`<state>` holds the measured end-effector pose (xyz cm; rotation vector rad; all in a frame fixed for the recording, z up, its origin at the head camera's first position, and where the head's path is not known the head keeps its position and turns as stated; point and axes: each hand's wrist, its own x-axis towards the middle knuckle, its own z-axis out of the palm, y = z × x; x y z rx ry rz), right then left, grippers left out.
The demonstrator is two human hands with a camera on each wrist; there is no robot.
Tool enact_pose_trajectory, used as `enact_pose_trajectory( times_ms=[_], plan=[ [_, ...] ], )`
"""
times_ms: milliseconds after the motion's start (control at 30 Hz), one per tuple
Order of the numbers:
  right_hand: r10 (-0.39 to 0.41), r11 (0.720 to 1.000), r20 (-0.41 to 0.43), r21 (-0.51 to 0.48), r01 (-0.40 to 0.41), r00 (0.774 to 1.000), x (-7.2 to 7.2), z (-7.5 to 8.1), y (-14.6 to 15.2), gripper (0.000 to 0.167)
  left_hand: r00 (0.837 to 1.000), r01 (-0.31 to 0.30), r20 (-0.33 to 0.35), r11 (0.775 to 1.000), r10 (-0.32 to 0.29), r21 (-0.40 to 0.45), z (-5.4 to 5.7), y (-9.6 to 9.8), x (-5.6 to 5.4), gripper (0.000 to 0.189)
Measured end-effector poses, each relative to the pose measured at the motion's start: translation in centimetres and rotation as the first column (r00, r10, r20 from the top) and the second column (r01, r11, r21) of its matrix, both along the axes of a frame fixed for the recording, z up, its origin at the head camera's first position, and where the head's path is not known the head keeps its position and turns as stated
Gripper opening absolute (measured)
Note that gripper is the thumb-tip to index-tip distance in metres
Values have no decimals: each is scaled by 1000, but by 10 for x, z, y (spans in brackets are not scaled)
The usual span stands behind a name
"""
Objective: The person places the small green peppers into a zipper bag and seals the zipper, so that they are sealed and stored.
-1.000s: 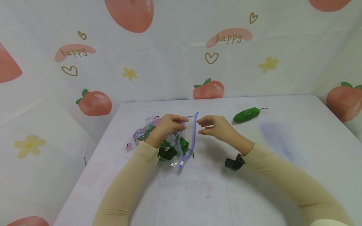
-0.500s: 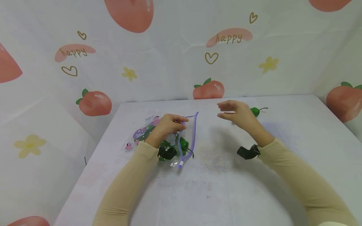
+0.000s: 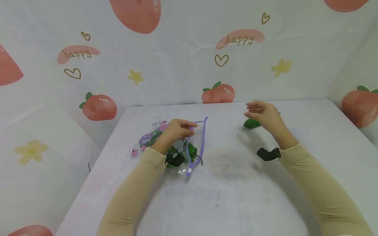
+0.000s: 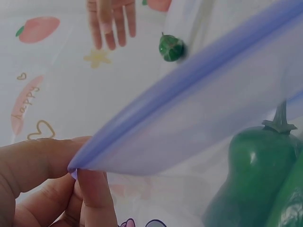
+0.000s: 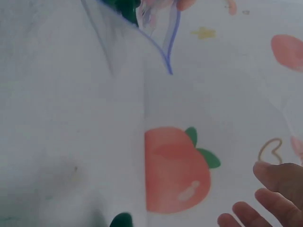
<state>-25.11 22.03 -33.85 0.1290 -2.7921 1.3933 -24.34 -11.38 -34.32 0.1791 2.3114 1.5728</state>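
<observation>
My left hand [image 3: 174,132] pinches the purple-edged mouth of a clear printed zip bag [image 3: 203,137], which lies on the table and gapes toward the right. Inside the bag are several green peppers [image 4: 251,165]; one long dark stem pokes out past the zip. My right hand [image 3: 267,118] hovers with nothing in it, fingers extended and thumb apart, over a long green chili pepper [image 3: 251,123]. The hand hides most of that pepper in the head view. In the right wrist view only the pepper's tip [image 5: 122,221] shows, low in the frame.
The white table [image 3: 218,203] meets a backdrop [image 3: 177,82] printed with peaches and hearts right behind the loose pepper. A black wrist mount [image 3: 268,154] hangs below my right wrist; another black mount [image 3: 175,160] at my left wrist overlaps the bag.
My right hand has moved away from the bag's mouth, to the right and back, until it is over the loose chili pepper. The left hand and the bag have stayed put.
</observation>
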Motion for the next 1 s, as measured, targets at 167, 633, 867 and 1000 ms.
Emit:
enact_pose_trajectory(
  times_ms=[167,633,867,1000],
  plan=[
    [-19,1000,37,13,18,999,-1,-8,9,55,1000,-2,4,1000,2,4,1,0,1,30],
    [-54,994,92,103,45,994,-5,-28,31,60,1000,0,0,1000,0,6,-2,-1,-1,29],
    [-85,989,131,130,68,988,-8,-34,36,62,1000,4,-4,1000,-4,7,-1,-1,0,29],
    [-97,989,156,124,78,983,-10,-36,37,63,1000,9,-9,1000,-9,0,0,-1,0,29]
  ],
)
